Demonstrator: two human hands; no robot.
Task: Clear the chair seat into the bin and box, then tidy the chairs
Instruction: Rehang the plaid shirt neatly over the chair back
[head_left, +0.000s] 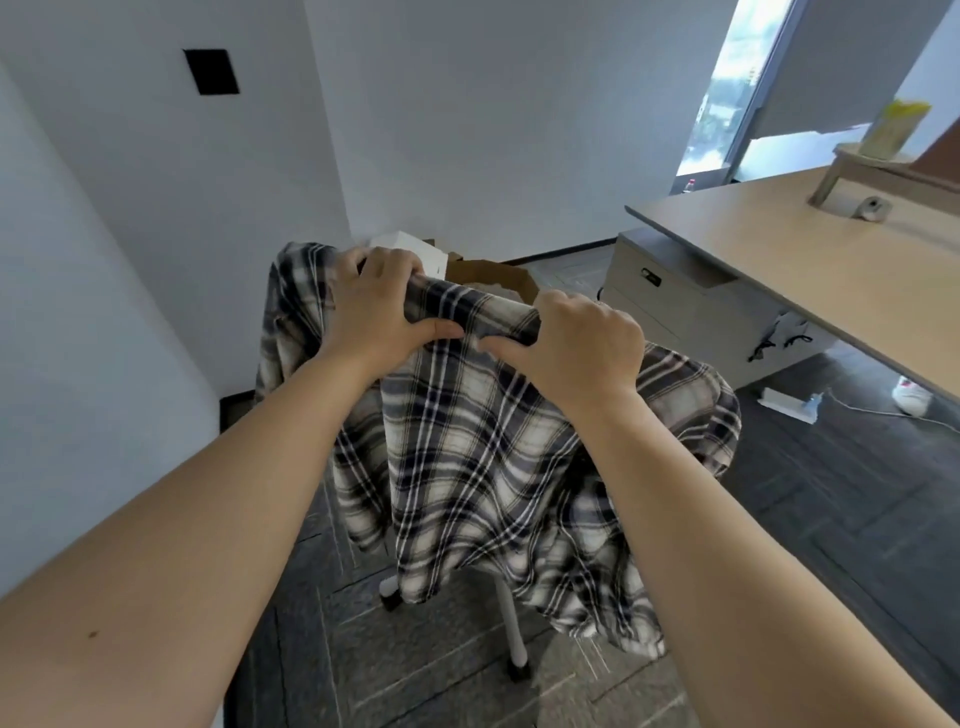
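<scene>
Hands gripping a plaid shirt (467, 441) along its top edge: left hand (374, 306) and right hand (576, 343) curl round the fabric, held over a cardboard box (493, 273) in the room corner. Risk: trailing hem may snag the chair leg (511, 623).

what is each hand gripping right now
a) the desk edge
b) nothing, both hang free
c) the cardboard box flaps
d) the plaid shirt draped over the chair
d: the left hand and right hand both curl round the top fold of the plaid shirt.
</scene>
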